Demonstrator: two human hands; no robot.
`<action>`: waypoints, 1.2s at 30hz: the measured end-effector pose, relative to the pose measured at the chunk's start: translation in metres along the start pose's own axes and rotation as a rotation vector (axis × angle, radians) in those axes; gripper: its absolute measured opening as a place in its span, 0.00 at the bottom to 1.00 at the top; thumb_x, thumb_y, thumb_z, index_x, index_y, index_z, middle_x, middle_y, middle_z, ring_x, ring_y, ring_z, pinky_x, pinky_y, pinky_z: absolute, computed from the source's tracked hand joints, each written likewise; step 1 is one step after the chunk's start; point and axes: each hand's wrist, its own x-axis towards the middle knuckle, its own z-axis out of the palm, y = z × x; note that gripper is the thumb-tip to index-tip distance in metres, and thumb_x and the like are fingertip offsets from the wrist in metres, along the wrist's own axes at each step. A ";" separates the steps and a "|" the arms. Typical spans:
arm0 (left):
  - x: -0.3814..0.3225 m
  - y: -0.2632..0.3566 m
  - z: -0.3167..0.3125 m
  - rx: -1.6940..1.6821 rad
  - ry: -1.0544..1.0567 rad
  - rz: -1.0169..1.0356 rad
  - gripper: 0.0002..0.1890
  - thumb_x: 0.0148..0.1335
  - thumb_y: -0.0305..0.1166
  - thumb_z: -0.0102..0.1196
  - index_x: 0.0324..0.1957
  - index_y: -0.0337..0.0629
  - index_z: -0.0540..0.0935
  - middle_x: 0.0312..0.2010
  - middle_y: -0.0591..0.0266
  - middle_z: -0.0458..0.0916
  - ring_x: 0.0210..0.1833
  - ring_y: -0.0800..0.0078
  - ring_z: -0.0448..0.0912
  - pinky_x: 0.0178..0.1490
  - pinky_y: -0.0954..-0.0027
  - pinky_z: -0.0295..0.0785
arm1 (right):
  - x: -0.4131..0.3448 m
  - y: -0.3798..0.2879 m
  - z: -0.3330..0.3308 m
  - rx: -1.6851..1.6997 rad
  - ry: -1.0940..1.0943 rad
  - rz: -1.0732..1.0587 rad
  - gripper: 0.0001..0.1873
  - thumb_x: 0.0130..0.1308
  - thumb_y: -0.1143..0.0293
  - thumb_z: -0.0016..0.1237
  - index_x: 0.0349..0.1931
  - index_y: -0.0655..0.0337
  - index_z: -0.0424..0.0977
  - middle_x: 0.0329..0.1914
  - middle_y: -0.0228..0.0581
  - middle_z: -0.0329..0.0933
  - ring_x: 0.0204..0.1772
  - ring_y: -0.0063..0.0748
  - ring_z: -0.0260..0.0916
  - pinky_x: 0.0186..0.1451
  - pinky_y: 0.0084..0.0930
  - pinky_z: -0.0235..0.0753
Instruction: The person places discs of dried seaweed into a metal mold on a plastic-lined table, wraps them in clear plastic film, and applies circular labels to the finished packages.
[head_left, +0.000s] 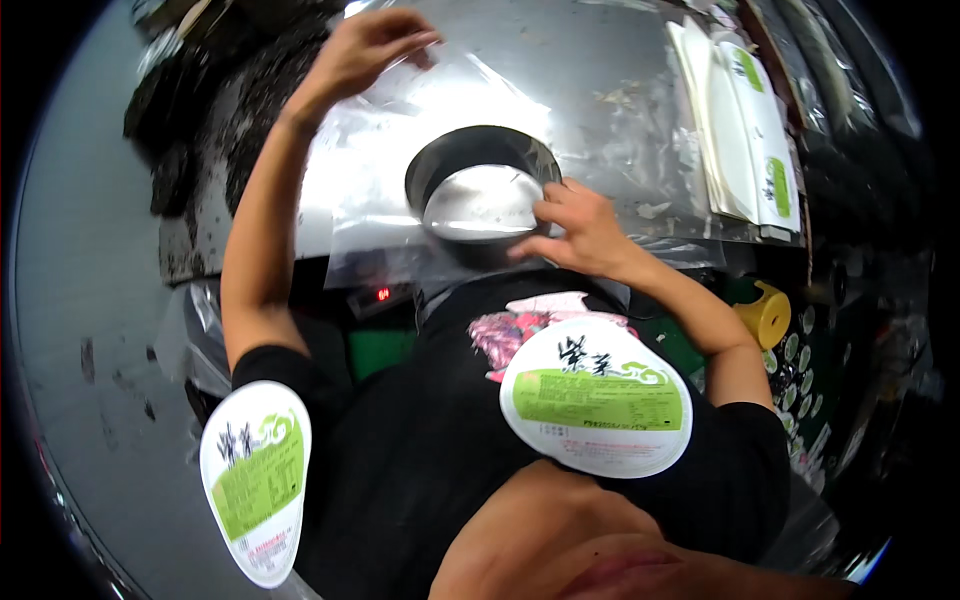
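A dark, round, deep container or ring (484, 251) stands near the front of the metal table, with a shiny pale surface inside it. My right hand (577, 229) grips its right rim between thumb and fingers. Clear plastic film (367, 225) lies around and beside the container, partly over the table's front edge. Up at the left, my left hand (379, 49) is raised over the film with its fingers curled and blurred; whether it pinches the film cannot be told. Two printed labels with green bands are on my black clothing, one on the chest (600, 450), one by the left sleeve (259, 487).
Dark flaky material (262, 97) is heaped on the left of the metal table (600, 52). Stacked white and green labels (757, 142) lie at its right edge. Below the front edge shows a device with a red lit display (383, 294). A yellow plastic object (769, 319) is lower right.
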 end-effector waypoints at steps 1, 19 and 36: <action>-0.007 0.030 -0.005 0.035 -0.007 0.039 0.11 0.70 0.31 0.59 0.49 0.37 0.84 0.34 0.57 0.87 0.40 0.69 0.87 0.45 0.71 0.83 | -0.001 0.012 0.008 -0.136 0.079 0.062 0.20 0.51 0.54 0.69 0.26 0.60 0.77 0.28 0.42 0.72 0.33 0.45 0.72 0.38 0.38 0.74; -0.005 -0.038 0.060 0.397 -0.109 -0.372 0.30 0.60 0.53 0.64 0.62 0.50 0.80 0.57 0.55 0.82 0.58 0.59 0.80 0.66 0.57 0.69 | 0.317 0.367 -0.117 -0.470 0.170 0.541 0.23 0.68 0.50 0.52 0.34 0.64 0.83 0.36 0.58 0.83 0.44 0.56 0.82 0.44 0.47 0.80; -0.288 -0.388 -0.265 1.190 0.373 -1.353 0.52 0.48 0.35 0.66 0.76 0.41 0.55 0.67 0.47 0.70 0.68 0.49 0.71 0.68 0.52 0.71 | 0.401 0.650 -0.126 -0.690 0.010 0.383 0.43 0.59 0.39 0.60 0.64 0.66 0.73 0.59 0.60 0.78 0.60 0.56 0.77 0.60 0.44 0.76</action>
